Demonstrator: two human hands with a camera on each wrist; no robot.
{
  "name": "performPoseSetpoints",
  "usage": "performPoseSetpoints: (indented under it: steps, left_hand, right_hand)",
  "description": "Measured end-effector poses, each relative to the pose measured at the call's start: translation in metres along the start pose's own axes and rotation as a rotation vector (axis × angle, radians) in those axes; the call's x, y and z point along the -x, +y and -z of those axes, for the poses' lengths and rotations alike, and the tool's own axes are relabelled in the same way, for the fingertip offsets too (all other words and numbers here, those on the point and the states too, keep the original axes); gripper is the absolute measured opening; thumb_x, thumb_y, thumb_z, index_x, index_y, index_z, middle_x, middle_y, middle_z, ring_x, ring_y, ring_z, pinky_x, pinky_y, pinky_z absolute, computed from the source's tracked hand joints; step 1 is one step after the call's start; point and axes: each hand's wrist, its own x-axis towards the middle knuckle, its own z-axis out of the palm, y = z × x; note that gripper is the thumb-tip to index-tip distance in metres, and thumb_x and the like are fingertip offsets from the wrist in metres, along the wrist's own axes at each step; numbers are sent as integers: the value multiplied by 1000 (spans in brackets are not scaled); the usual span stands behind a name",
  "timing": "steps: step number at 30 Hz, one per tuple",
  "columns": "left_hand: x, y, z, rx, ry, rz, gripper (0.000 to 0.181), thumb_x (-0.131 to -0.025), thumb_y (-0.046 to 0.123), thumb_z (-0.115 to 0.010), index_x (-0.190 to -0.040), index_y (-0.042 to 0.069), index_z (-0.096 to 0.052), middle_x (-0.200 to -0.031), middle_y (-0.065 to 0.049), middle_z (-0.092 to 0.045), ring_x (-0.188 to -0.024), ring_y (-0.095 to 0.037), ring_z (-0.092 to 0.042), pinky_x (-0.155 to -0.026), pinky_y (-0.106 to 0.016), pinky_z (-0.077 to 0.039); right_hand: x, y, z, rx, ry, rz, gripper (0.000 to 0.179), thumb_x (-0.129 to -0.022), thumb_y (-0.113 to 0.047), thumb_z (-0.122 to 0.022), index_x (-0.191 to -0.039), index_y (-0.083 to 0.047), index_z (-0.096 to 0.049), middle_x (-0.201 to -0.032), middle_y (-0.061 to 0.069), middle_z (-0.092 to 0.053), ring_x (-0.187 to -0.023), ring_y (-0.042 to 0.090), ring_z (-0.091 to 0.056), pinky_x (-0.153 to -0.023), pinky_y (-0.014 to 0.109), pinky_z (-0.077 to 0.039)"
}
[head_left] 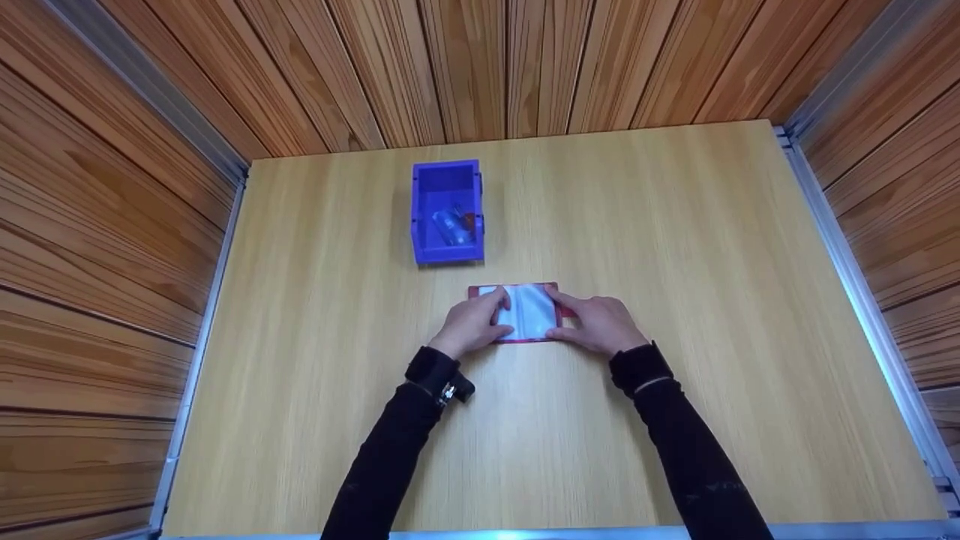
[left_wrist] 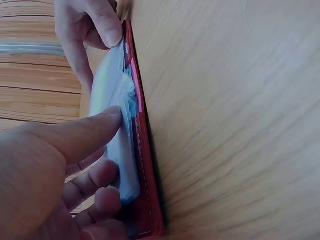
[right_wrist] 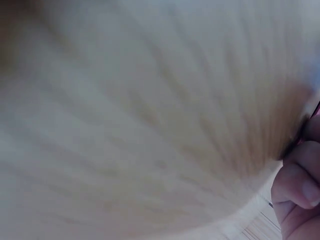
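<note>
A red card holder (head_left: 558,286) with stitched edges lies spread on the table, clear plastic sleeves (head_left: 534,307) facing up. My left hand (head_left: 471,324) is over its left half. In the left wrist view, the thumb (left_wrist: 100,125) lies against the sleeves near their edge, with curled fingers (left_wrist: 102,175) beside it on the same stack. At the right edge, my right hand (head_left: 596,324) grips the holder between thumb and fingers. The right wrist view catches only some curled fingers (right_wrist: 302,175) beside a dark edge of the holder; the rest lies out of frame.
Behind the holder, slightly left, stands a blue plastic bin (head_left: 448,255) containing a clear plastic item (head_left: 452,227) and a small reddish-brown thing (head_left: 469,220). Wood-plank walls (head_left: 465,67) and metal rails (head_left: 847,247) border the wooden table (head_left: 675,225).
</note>
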Motion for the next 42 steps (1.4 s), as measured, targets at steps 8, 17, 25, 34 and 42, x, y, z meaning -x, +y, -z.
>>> performPoseSetpoints:
  steps: [8, 17, 25, 34, 42]
  left_hand:
    - [2, -3, -4, 19, -2, -9, 35, -93, 25, -78, -119, 11, -59, -82, 0, -57, -69, -13, -49, -64, -28, -35]
    - [2, -2, -3, 46, -10, -17, 36, -94, 25, -78, -120, 11, -58, -86, -2, -58, -71, -13, -48, -67, -29, -36]
    - [2, -2, 2, 76, -36, -4, 30, -98, 22, -71, -121, 9, -56, -87, 1, -56, -73, -14, -50, -69, -30, -39]
    - [-1, 5, 9, 56, 87, 100, 54, -108, 58, -37, -108, 10, -62, -78, 1, -59, -73, -20, -61, -66, -35, -43]
    - [-6, 17, 4, -145, 193, 90, 53, -100, 66, -49, -92, 15, -64, -75, 2, -63, -72, -21, -67, -64, -35, -46]
  right_hand:
    - [4, -3, -3, -1, -40, 11, 53, -103, -45, -56, -154, -30, -50, -62, -5, -31, -56, 15, -31, -59, 32, -28]
    - [-3, -18, -9, 31, -12, 3, 61, -99, -34, -65, -156, -21, -47, -61, -4, -35, -56, 17, -37, -59, 32, -29]
    - [-10, -32, -12, 29, -15, -98, 102, -92, -59, -68, -164, -5, -21, -60, 1, -47, -56, 18, -44, -62, 37, -41]
    - [-8, -37, -18, 167, 76, -11, 80, -92, -67, -64, -156, -22, -47, -58, -4, -33, -52, 17, -36, -59, 35, -35]
    - [-5, -37, -21, 221, 224, 87, 44, -86, -46, -80, -77, -7, -61, -57, 2, -48, -54, 24, -55, -60, 44, -47]
